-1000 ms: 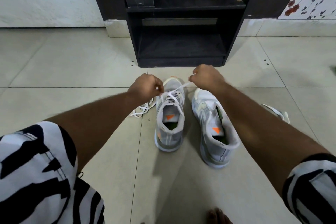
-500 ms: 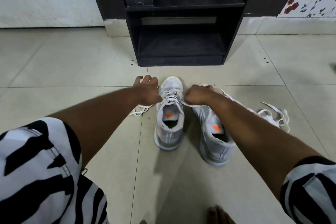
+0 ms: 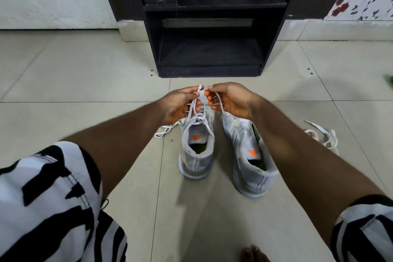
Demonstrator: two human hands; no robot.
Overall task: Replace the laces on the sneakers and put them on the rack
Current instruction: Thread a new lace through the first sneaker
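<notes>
White lace [image 3: 196, 110] of the left sneaker [image 3: 196, 149], its ends pinched by the left hand [image 3: 180, 105] and right hand [image 3: 230, 100] above the toe. Right sneaker [image 3: 247, 155] just beside, on the tiled floor [image 3: 85, 83]. Black rack [image 3: 209, 27] beyond; loose laces [image 3: 323, 136] lie right.

Two grey sneakers stand side by side on a tiled floor [image 3: 63, 83], toes toward a black rack [image 3: 209, 53] at twelve o'clock. Above the left sneaker [image 3: 196, 147], the left hand [image 3: 180, 103] and right hand [image 3: 230, 100] meet — each pinches an end of its white lace [image 3: 196, 110]. The right sneaker [image 3: 248, 155] has none. Loose laces [image 3: 321, 135] lie at three o'clock.
</notes>
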